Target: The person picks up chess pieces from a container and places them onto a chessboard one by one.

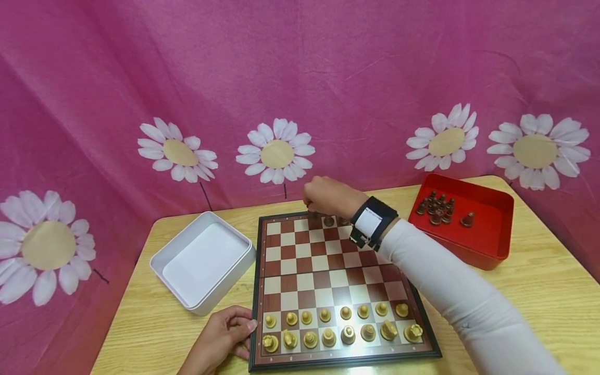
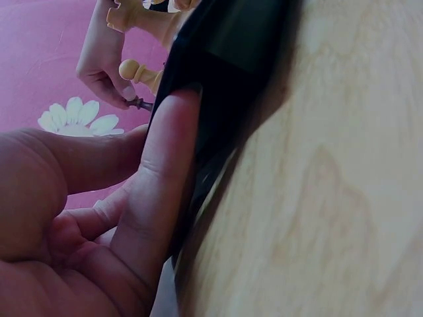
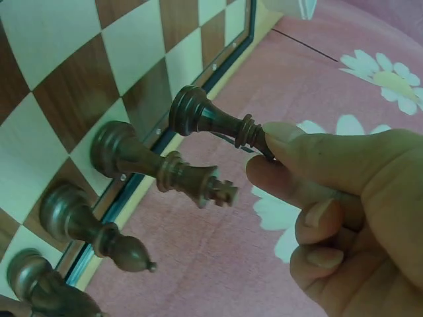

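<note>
Head view is showing a person's two hands working at a board (image 1: 304,265) on the bench (image 1: 122,333). The right hand (image 1: 330,197) is reaching over the far edge, and its fingers are grasping a dark piece (image 3: 221,123) by its upper part, between thumb and forefinger. This piece is being held upright at a square of the far row; whether its base is touching the board, I cannot tell. Just to its right a king (image 3: 149,158) is standing, then a bishop (image 3: 92,231). The left hand (image 1: 222,336) is gripping the left edge of the board by thumb and fingers, close to the near corner. Two rows of pale pieces (image 1: 348,334) are standing along the near side. A white box (image 1: 206,255) is resting to the left of the board; a red box (image 1: 497,213) is resting to the right, containing more dark pieces (image 1: 436,212). Behind the bench, a pink curtain (image 1: 351,104) with white flowers is hanging.
</note>
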Tool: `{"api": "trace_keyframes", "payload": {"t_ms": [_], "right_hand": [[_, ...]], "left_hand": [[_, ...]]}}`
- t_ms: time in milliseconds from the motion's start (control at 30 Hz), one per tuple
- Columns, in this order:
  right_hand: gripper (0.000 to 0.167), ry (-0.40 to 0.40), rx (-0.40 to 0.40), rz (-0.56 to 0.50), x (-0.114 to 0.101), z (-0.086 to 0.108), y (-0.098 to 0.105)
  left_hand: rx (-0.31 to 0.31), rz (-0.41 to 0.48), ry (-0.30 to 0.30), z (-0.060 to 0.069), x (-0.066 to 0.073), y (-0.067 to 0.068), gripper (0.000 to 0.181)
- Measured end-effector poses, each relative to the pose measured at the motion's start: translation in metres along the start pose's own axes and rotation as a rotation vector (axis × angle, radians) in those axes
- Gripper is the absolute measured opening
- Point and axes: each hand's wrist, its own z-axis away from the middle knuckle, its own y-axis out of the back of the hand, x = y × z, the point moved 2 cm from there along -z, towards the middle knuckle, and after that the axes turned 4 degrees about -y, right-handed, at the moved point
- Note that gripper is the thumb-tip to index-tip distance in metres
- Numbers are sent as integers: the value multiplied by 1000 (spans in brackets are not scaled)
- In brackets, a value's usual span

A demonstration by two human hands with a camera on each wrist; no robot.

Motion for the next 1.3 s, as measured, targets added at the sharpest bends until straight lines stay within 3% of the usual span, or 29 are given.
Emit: {"api": "trace_keyframes", "payload": {"t_ms": [867, 1300], "right_hand": [[5, 1, -35, 11, 6, 2, -13], [8, -21, -48, 4, 2, 2, -14]], "left_hand": [[-53, -9, -34, -1, -3, 3, 36], [-21, -62, -8, 1, -1, 3, 33]]}}
